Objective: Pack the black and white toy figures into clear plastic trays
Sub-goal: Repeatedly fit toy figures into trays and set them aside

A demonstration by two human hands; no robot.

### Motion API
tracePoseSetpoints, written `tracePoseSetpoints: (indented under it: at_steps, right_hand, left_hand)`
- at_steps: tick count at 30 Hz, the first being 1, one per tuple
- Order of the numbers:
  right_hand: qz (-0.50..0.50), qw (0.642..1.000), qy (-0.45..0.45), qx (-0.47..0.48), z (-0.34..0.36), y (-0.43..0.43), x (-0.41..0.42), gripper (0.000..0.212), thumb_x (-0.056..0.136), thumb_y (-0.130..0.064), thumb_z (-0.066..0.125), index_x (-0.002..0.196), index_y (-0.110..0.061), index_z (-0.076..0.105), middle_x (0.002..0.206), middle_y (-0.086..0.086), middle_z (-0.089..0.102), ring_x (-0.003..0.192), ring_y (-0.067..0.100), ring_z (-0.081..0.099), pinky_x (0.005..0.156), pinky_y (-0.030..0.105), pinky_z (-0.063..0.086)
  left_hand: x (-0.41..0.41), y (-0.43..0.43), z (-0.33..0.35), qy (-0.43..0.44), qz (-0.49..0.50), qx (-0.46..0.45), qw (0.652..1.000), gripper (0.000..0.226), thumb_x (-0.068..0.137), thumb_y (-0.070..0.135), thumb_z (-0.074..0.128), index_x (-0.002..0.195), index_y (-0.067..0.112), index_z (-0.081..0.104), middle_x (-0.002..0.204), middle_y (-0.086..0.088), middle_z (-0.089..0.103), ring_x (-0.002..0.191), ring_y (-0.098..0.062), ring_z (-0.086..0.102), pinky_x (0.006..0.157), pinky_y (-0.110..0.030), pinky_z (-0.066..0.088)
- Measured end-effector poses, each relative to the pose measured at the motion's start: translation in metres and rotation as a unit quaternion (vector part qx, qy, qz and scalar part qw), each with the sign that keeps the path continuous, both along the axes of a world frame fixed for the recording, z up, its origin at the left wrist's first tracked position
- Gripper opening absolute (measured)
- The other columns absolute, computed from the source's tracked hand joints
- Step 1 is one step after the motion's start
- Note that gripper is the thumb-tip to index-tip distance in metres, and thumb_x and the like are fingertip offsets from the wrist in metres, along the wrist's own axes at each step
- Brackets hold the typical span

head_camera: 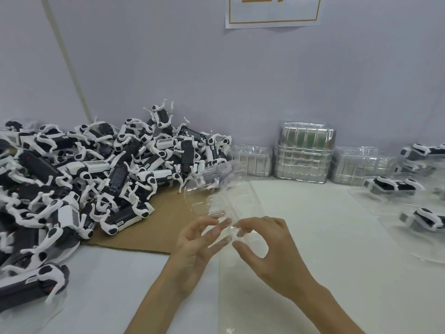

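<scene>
A large heap of black and white toy figures (96, 169) covers the left of the table. A clear plastic tray (224, 196) is held up over the table's middle, blurred by motion, its far end near the heap. My left hand (199, 242) has its fingers spread against the tray's near end from the left. My right hand (262, 247) pinches the tray's near edge between thumb and fingers. Nothing sits inside the held tray.
Stacks of empty clear trays (304, 153) stand against the back wall. Packed figures in trays (395, 185) lie at the right edge. A brown cardboard sheet (154, 225) lies under the heap, a white sheet (313, 225) under the hands. A paper sign (273, 10) hangs on the wall.
</scene>
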State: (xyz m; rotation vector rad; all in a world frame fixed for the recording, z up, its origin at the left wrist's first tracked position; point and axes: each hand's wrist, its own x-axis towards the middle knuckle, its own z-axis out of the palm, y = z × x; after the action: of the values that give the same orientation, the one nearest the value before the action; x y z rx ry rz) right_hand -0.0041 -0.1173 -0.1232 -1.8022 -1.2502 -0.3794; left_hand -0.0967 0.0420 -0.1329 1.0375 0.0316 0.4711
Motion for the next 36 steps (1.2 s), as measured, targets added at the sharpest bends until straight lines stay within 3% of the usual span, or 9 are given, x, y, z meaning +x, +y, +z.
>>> tracePoseSetpoints:
  at_steps: [2, 5, 9, 12, 15, 20, 29, 33, 36]
  right_hand:
    - [-0.001, 1.0, 0.022, 0.005, -0.001, 0.001, -0.002, 0.023, 0.087, -0.038, 0.06, 0.109, -0.033, 0.064, 0.089, -0.021, 0.066, 0.093, -0.005, 0.059, 0.093, 0.017, 0.031]
    - [-0.036, 0.999, 0.032, 0.025, 0.003, -0.001, 0.003, 0.03, 0.083, -0.023, 0.064, 0.111, -0.035, 0.065, 0.087, -0.018, 0.064, 0.085, 0.001, 0.062, 0.092, 0.018, 0.032]
    - [-0.106, 0.994, 0.025, 0.022, 0.007, -0.006, 0.012, 0.039, 0.074, -0.014, 0.06, 0.104, -0.038, 0.066, 0.086, -0.02, 0.061, 0.087, 0.001, 0.057, 0.095, 0.013, 0.025]
    - [-0.129, 0.991, 0.038, -0.003, 0.007, -0.008, 0.014, 0.034, 0.073, -0.015, 0.055, 0.096, -0.037, 0.067, 0.08, -0.019, 0.061, 0.086, 0.002, 0.057, 0.096, 0.01, 0.021]
    - [-0.132, 0.988, 0.065, -0.036, 0.006, -0.007, 0.015, 0.031, 0.077, -0.019, 0.045, 0.08, -0.043, 0.065, 0.073, -0.019, 0.062, 0.084, 0.001, 0.056, 0.096, 0.013, 0.022]
    - [-0.126, 0.985, 0.115, -0.019, 0.006, -0.007, 0.014, 0.039, 0.078, -0.021, 0.035, 0.067, -0.043, 0.064, 0.07, -0.018, 0.066, 0.083, 0.005, 0.057, 0.095, 0.031, 0.033]
    - [-0.113, 0.981, 0.157, 0.028, 0.005, -0.005, 0.014, 0.034, 0.08, -0.019, 0.039, 0.072, -0.038, 0.066, 0.07, -0.02, 0.065, 0.079, 0.001, 0.056, 0.079, 0.038, 0.038]
    - [-0.098, 0.979, 0.174, 0.037, 0.004, -0.005, 0.015, 0.035, 0.08, -0.018, 0.04, 0.071, -0.038, 0.067, 0.068, -0.018, 0.065, 0.063, 0.002, 0.056, 0.073, 0.031, 0.033]
    - [-0.092, 0.977, 0.187, 0.042, 0.004, -0.005, 0.017, 0.035, 0.08, -0.019, 0.041, 0.07, -0.038, 0.068, 0.067, -0.014, 0.066, 0.055, 0.005, 0.051, 0.062, 0.021, 0.031]
  left_hand:
    - [0.0, 0.001, -0.001, 0.016, 0.014, -0.004, 1.0, 0.035, 0.055, 0.02, 0.096, 0.08, 0.015, 0.073, 0.117, -0.01, 0.068, 0.118, -0.031, 0.064, 0.09, -0.041, 0.056]
    - [-0.001, 0.006, 0.001, 0.032, 0.056, -0.005, 0.998, 0.021, 0.071, 0.008, 0.079, 0.087, 0.016, 0.069, 0.111, -0.005, 0.07, 0.115, -0.031, 0.066, 0.093, -0.041, 0.052]
    - [-0.008, 0.027, 0.006, 0.047, 0.174, -0.081, 0.98, 0.046, 0.072, 0.01, 0.076, 0.114, 0.014, 0.058, 0.111, -0.008, 0.07, 0.093, -0.021, 0.072, 0.087, -0.036, 0.052]
    - [-0.015, 0.046, 0.003, 0.029, 0.251, -0.138, 0.958, 0.037, 0.095, 0.007, 0.057, 0.129, 0.016, 0.047, 0.116, -0.011, 0.068, 0.091, -0.022, 0.074, 0.081, -0.036, 0.053]
    - [-0.019, 0.058, -0.001, 0.04, 0.296, -0.139, 0.944, 0.056, 0.098, 0.008, 0.056, 0.146, 0.024, 0.032, 0.119, -0.01, 0.069, 0.092, -0.022, 0.074, 0.082, -0.036, 0.053]
    - [-0.019, 0.069, -0.006, 0.069, 0.296, -0.109, 0.946, 0.083, 0.096, 0.009, 0.059, 0.155, 0.037, 0.007, 0.121, -0.005, 0.071, 0.097, -0.022, 0.074, 0.082, -0.036, 0.052]
    - [-0.019, 0.088, -0.015, 0.066, 0.25, -0.109, 0.96, 0.091, 0.095, 0.004, 0.059, 0.156, 0.038, 0.0, 0.135, -0.015, 0.058, 0.105, -0.03, 0.071, 0.084, -0.039, 0.056]
    - [-0.022, 0.099, -0.019, 0.057, 0.227, -0.122, 0.965, 0.071, 0.097, 0.007, 0.055, 0.153, 0.033, 0.02, 0.132, -0.017, 0.058, 0.103, -0.03, 0.071, 0.084, -0.039, 0.055]
    - [-0.021, 0.098, -0.021, 0.084, 0.242, -0.112, 0.96, 0.029, 0.099, 0.006, 0.054, 0.125, 0.018, 0.049, 0.12, -0.016, 0.063, 0.092, -0.024, 0.075, 0.08, -0.036, 0.055]
